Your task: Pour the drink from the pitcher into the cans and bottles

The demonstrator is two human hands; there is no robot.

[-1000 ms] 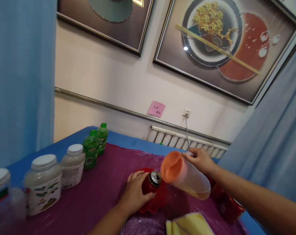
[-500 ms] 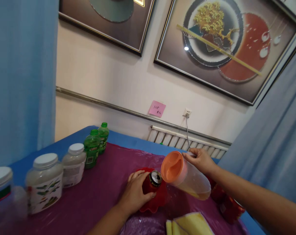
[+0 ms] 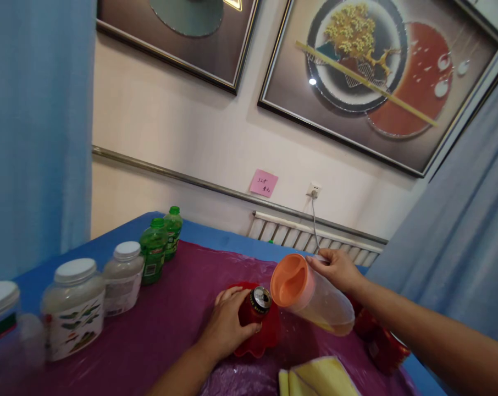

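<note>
A dark red drink can, its silver top tilted to the right, is gripped by my left hand. Beneath the can lies a red dish with a scalloped rim. My right hand is closed round the handle of a clear plastic pitcher with an orange lid. The pitcher is tipped over to the left, its lid close beside the can's top. A little yellowish liquid rests along the pitcher's lower side. Whether any liquid is flowing between them I cannot tell.
A folded yellow cloth lies at the front. Several red cans, one of them near my right forearm, stand at the right. Lidded jars and two green bottles line the left side of the purple sheet.
Almost nothing differs. Both hands keep their grips, with the can and the tilted pitcher in nearly the same places; the whole view has shifted very slightly.
</note>
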